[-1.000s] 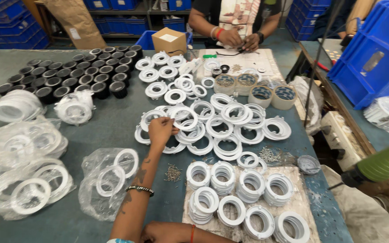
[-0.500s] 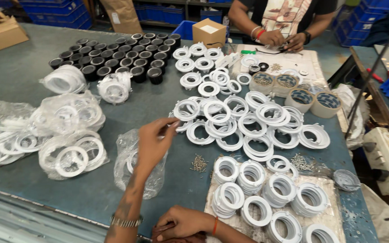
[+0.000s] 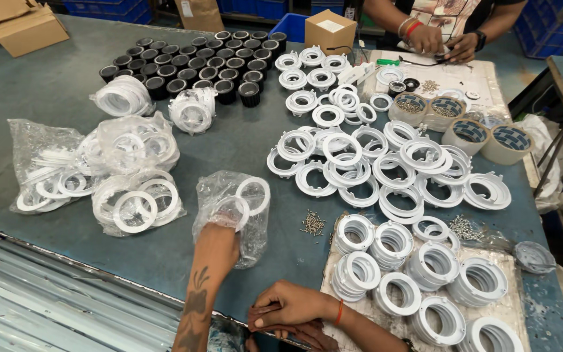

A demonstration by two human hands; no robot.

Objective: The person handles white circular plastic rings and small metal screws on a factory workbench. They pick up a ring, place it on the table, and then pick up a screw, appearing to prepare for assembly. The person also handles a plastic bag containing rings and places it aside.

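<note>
L hand (image 3: 219, 242) reaches into clear plastic bag (image 3: 232, 215) w/ white rings (image 3: 253, 195); grip can't be told. R hand (image 3: 288, 305) curled at table (image 3: 255, 140) edge.

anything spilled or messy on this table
Yes: a small heap of loose screws lies bare on the table, beside the clear bag of rings that the left hand reaches into. Another scatter lies among the stacked white rings.
</note>
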